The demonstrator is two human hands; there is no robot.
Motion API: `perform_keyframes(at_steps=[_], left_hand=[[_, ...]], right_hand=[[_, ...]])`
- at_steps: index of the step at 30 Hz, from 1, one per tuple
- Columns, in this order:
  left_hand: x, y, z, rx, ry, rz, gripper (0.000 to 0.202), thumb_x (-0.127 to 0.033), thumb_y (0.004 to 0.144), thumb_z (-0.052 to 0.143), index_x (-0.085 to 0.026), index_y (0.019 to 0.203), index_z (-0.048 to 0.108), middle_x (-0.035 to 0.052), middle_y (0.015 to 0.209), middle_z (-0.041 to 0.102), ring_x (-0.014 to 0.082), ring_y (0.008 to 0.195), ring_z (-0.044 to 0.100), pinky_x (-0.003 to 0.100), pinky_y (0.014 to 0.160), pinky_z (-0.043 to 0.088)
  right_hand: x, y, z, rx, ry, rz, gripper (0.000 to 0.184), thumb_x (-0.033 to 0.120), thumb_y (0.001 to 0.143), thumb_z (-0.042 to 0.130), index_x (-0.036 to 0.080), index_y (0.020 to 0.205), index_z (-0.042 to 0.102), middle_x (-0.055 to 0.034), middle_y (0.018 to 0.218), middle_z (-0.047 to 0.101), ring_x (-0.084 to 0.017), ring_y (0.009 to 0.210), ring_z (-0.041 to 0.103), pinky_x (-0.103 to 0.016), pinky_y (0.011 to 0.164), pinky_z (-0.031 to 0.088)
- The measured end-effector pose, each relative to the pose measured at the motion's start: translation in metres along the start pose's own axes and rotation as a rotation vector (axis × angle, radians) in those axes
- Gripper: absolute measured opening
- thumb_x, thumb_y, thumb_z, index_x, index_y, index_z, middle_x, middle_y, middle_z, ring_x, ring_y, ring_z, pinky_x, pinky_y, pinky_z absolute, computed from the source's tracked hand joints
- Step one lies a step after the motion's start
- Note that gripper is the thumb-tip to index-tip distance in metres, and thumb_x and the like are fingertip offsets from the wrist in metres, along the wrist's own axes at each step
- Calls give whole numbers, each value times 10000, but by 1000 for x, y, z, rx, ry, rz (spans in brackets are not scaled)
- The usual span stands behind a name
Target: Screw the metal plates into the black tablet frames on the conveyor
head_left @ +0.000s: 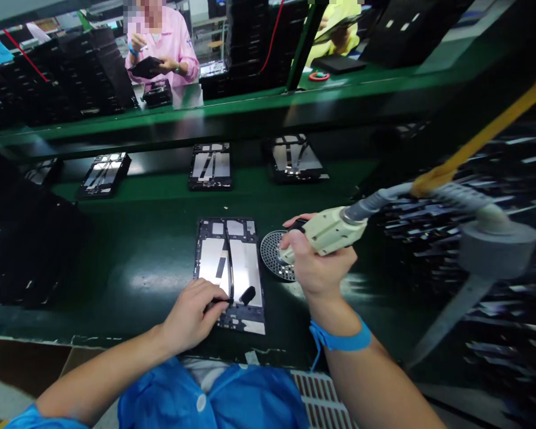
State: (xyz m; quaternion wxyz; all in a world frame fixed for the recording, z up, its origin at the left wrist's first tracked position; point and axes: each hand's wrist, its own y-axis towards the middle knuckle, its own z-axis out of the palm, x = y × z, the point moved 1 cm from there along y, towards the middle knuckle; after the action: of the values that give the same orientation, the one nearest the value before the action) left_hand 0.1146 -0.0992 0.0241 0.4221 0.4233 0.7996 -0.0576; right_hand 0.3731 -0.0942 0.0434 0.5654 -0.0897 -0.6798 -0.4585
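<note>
My left hand rests at the lower left edge of an opened tablet body, its thumb and fingertips pinched on a small dark piece, mostly hidden. Across the tablet's silvery inside runs a black flex cable. A short black piece lies at the lower right of the silvery area. My right hand is wrapped around a cream-coloured electric screwdriver, its front end over a round perforated metal screw dish beside the tablet. The tip is hidden by the hand.
Several opened tablets lie in a row along the back of the green bench. Dark stacks stand at the left. At the right are a grey holder, a yellow strap and racked parts. Other people work beyond the green rail.
</note>
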Motion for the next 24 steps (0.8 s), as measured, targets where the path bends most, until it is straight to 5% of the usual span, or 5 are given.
perform_keyframes(at_steps=[11,16,24], left_hand=[[18,-23,-2,9,145,370,341,-102,942,700,-147,1275,643,113,1116,744,222,1015,659,385,864,574],[22,-24,-6,46,176,513,312,-164,936,738,-131,1237,661,124,1140,759,252,1112,667,418,901,603],[22,-29,-3,57,290,474,200,-240,962,716,-194,1157,715,109,1157,762,249,1137,674,458,963,587]], right_hand=[[1,-3,2,-12,13,19,167,300,820,766,250,971,717,-10,810,749,-168,521,652,-346,519,593],[-6,-5,2,2,-13,27,200,324,813,778,254,990,716,-33,858,759,-226,734,749,-410,703,667],[-5,-5,0,19,-26,23,157,318,829,759,247,962,715,-28,854,748,-239,830,761,-442,784,680]])
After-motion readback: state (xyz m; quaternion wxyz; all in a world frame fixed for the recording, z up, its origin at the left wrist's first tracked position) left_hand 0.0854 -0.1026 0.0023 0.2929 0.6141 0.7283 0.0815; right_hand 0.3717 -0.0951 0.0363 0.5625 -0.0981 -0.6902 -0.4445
